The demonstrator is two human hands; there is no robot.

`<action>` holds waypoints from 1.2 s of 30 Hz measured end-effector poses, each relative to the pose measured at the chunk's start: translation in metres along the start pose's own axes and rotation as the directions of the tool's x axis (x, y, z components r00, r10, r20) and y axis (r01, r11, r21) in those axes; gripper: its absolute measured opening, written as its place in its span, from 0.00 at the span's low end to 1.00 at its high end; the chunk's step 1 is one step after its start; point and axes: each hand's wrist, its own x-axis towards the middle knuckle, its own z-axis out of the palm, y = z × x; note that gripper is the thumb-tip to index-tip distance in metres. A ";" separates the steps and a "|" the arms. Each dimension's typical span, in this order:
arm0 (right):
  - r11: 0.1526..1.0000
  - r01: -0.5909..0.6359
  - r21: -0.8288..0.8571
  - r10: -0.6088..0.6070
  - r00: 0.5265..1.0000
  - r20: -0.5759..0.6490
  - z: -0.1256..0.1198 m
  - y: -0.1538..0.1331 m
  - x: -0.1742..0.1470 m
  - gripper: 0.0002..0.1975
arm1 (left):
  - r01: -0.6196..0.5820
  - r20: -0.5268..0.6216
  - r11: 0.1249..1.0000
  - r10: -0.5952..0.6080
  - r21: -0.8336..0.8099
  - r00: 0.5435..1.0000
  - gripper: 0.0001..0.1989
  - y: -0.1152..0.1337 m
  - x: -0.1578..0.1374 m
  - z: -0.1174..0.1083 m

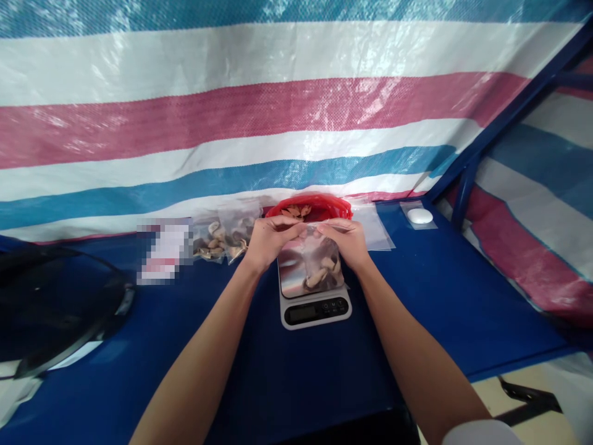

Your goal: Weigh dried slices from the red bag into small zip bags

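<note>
"What's the biggest thing?"

"The striped plastic sheet [259, 105]. It hangs behind the left grip [269, 242] and the right grip [348, 241]."

"And then?"

"The blue tabletop [445, 284], under both grips. Far left of the left grip is a big black round thing [55, 296]. It's blurry, so I can't tell what it is."

"What's below the grips?"

"A white kitchen scale [315, 311]. Its screen is dark and I can't read a number."

"What's that red thing?"

"A red plastic bag [311, 200] just behind the grips, with brown dried bits [296, 212] in it."

"What do the grips have?"

"A clear plastic bag [319, 262] with more dried bits. It's between them, over the scale. Each grip is closed, thumb and finger pinching the top edge. I can't tell if the bag rests on the scale."

"More bags?"

"Two filled packets [239, 230] lie just left of the left grip."

"And the smallest?"

"A white oval thing [420, 216], off to the right of the right grip."
</note>
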 end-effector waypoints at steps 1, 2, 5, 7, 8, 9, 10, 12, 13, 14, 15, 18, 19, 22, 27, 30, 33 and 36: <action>1.000 -0.012 0.001 0.012 1.000 -0.005 0.000 0.001 0.000 0.15 | 0.007 0.005 1.000 -0.007 -0.001 1.000 0.15 0.000 0.000 0.000; 1.000 -0.021 0.004 0.021 1.000 -0.009 0.000 0.001 0.000 0.15 | 0.016 0.012 1.000 -0.016 0.001 1.000 0.16 -0.001 0.000 0.001; 1.000 -0.014 -0.003 0.014 1.000 0.002 0.000 0.003 0.000 0.14 | 0.044 0.048 0.999 -0.045 0.019 0.998 0.17 -0.001 0.000 0.001; 1.000 0.007 -0.027 -0.006 1.000 0.023 -0.002 0.004 0.000 0.14 | 0.047 0.061 0.998 -0.049 0.030 0.997 0.17 -0.001 -0.001 0.001; 0.999 0.014 -0.040 -0.012 0.999 0.042 -0.003 0.004 0.000 0.14 | 0.041 0.061 0.999 -0.043 0.036 0.997 0.16 -0.001 -0.001 0.000; 0.999 0.016 -0.046 -0.013 0.998 0.062 -0.005 0.005 0.000 0.14 | 0.029 0.057 0.999 -0.032 0.043 0.998 0.15 0.000 -0.001 0.000; 0.999 0.016 -0.043 -0.013 0.997 0.078 -0.007 0.006 0.000 0.14 | 0.016 0.052 0.999 -0.019 0.051 0.998 0.14 0.000 -0.001 -0.001; 1.000 0.019 -0.017 -0.018 0.996 0.087 -0.010 0.008 0.001 0.13 | -0.004 0.040 0.998 0.001 0.062 0.999 0.13 0.000 0.000 -0.004; 1.000 0.024 -0.003 -0.024 0.996 0.083 -0.011 0.009 0.001 0.13 | -0.010 0.034 0.998 0.008 0.062 0.999 0.12 0.001 0.000 -0.005; 1.000 0.029 0.006 -0.030 0.997 0.076 -0.011 0.009 0.001 0.12 | -0.012 0.028 0.998 0.010 0.059 1.000 0.12 0.001 0.000 -0.005; 0.999 0.033 0.009 -0.033 0.997 0.068 -0.011 0.009 0.001 0.12 | -0.009 0.026 0.999 0.008 0.054 1.000 0.12 0.001 0.000 -0.006; 0.999 0.034 0.003 -0.034 0.997 0.063 -0.010 0.009 0.001 0.11 | 0.033 0.046 0.999 -0.034 0.024 0.998 0.13 0.002 0.000 -0.006; 0.999 0.033 -0.004 -0.032 0.997 0.066 -0.009 0.008 0.001 0.11 | 0.049 0.060 0.999 -0.050 0.017 0.997 0.14 0.002 0.000 -0.006; 0.998 0.037 -0.043 -0.034 0.996 0.079 -0.007 0.008 0.000 0.12 | 0.062 0.078 0.998 -0.064 0.027 0.995 0.14 0.000 0.000 -0.003; 0.995 0.027 -0.093 -0.018 0.994 0.104 -0.008 0.008 0.000 0.14 | 0.026 0.073 0.999 -0.029 0.035 0.997 0.13 -0.001 -0.001 -0.002; 0.998 -0.001 -0.060 0.007 0.995 0.097 -0.009 0.006 0.000 0.14 | -0.002 0.045 0.998 0.000 0.057 0.999 0.11 0.001 -0.001 -0.004; 0.999 -0.006 -0.034 0.009 0.998 0.067 -0.008 0.003 0.001 0.15 | 0.014 0.026 0.997 -0.016 0.071 1.000 0.11 0.004 -0.001 -0.006; 0.999 -0.001 -0.041 0.003 0.999 0.050 -0.007 0.001 0.000 0.16 | 0.046 0.029 0.996 -0.048 0.070 0.998 0.12 0.005 -0.001 -0.005</action>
